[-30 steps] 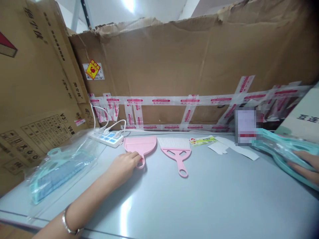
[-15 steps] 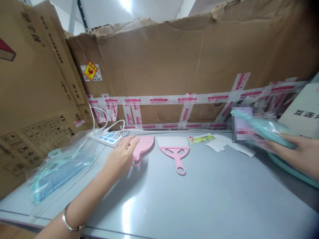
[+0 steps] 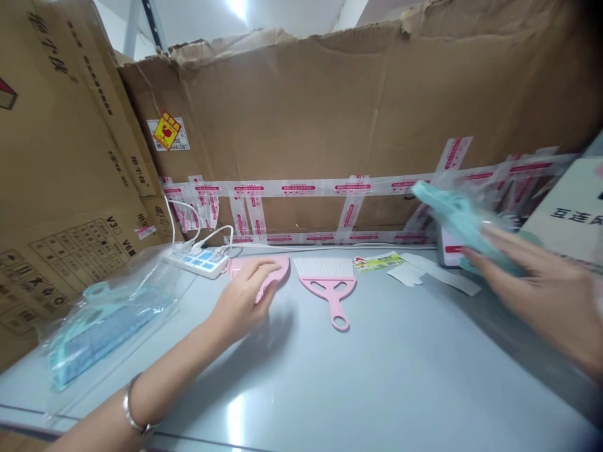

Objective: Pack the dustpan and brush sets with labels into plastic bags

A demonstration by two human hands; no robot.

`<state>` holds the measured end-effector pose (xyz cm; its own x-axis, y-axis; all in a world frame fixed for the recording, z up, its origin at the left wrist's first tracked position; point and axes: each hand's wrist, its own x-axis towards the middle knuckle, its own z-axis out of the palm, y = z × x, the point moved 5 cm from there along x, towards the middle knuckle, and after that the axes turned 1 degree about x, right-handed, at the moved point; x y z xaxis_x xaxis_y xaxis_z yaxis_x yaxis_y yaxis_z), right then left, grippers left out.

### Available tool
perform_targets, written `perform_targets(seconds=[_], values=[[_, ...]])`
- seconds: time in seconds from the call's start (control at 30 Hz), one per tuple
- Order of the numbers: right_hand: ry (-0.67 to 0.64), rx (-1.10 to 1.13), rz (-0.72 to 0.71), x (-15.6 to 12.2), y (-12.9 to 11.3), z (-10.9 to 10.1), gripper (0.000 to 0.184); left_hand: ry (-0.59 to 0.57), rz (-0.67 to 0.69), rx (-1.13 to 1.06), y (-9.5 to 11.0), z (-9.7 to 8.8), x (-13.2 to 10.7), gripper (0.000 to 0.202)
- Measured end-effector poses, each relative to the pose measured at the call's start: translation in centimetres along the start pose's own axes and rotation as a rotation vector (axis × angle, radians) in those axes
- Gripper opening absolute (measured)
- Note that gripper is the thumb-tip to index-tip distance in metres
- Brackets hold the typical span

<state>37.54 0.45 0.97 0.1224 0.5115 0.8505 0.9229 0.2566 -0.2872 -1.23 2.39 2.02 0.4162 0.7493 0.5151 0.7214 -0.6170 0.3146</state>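
My left hand (image 3: pixel 245 295) lies on a small pink dustpan (image 3: pixel 273 271) near the back of the grey table (image 3: pixel 367 376), fingers curled round its handle. Just to its right a pink hand brush (image 3: pixel 330 282) lies flat, white bristles toward the cardboard wall, handle toward me. My right hand (image 3: pixel 537 295) is raised at the right and holds a teal brush set in a clear plastic bag (image 3: pixel 452 216), lifted off the table and blurred by motion.
A bagged teal dustpan set (image 3: pixel 103 317) lies at the left. A white power strip (image 3: pixel 198 260) with cables sits by the taped cardboard wall (image 3: pixel 330 125). A printed label (image 3: pixel 377 262) and white paper pieces (image 3: pixel 433 273) lie behind the brush. A white box (image 3: pixel 570 220) stands far right.
My left hand closed over the pink dustpan and turned it on the table. My right hand lifted the bagged teal set up and to the left.
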Motion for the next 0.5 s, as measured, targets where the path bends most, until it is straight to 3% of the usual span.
perform_targets(seconds=[0.1,0.2,0.27,0.33,0.4,0.5], values=[[0.050,0.164,-0.056,0.7,-4.3,2.7,0.034,-0.195,-0.137,-0.416,3.3,2.8,3.4,0.037],[0.005,0.141,-0.166,0.1,-6.7,5.2,0.031,-0.340,-0.402,-0.917,6.6,7.0,7.7,0.063],[-0.076,0.144,-0.266,-0.8,-7.6,5.9,0.027,-0.307,-0.465,-1.122,8.3,9.2,10.2,0.051],[-0.143,0.213,-0.316,-1.6,-7.9,5.8,0.028,-0.239,-0.524,-1.196,8.7,10.7,11.4,0.032],[-0.188,0.319,-0.226,-1.8,-7.5,5.3,0.034,-0.174,-0.571,-1.206,7.9,11.2,11.1,0.024],[-0.161,0.511,0.217,-1.7,-5.3,5.2,0.036,-0.074,-0.597,-1.217,5.6,10.1,9.2,0.024]])
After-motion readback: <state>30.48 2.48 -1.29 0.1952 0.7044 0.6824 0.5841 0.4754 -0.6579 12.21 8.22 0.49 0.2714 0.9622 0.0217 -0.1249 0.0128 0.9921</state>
